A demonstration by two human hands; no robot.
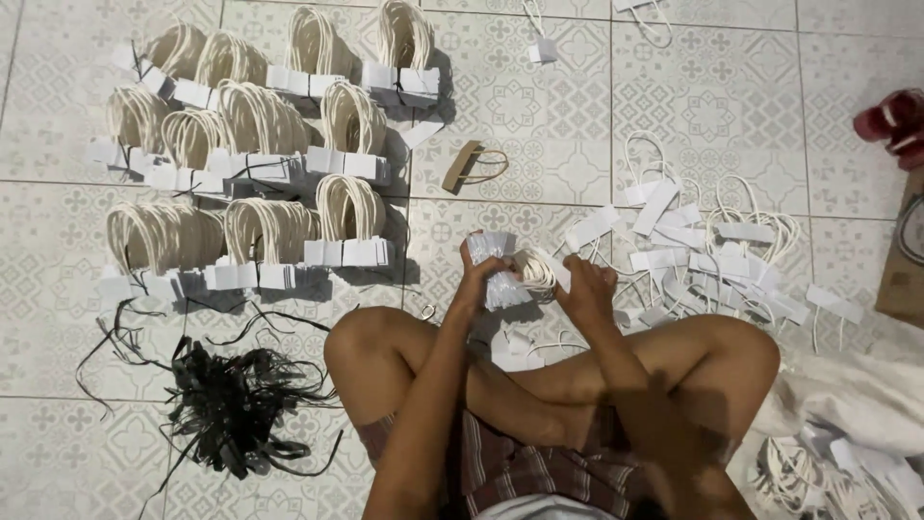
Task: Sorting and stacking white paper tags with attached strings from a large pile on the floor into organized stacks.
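Observation:
I sit cross-legged on a patterned tile floor. My left hand [478, 282] and my right hand [588, 290] together grip a stack of white paper strips with white cord loops [515, 270], held just above my knees. The left hand clasps the strip ends on the left side. The right hand holds the cord side. A loose heap of the same white cord handles [707, 255] lies on the floor to the right of my hands.
Several tied bundles of white cord handles [265, 144] stand in rows at the upper left. A tangle of black ties [231, 400] lies at the lower left. One brown handle [472, 166] lies mid-floor. A cardboard piece [905, 260] and red footwear [895, 120] sit at right.

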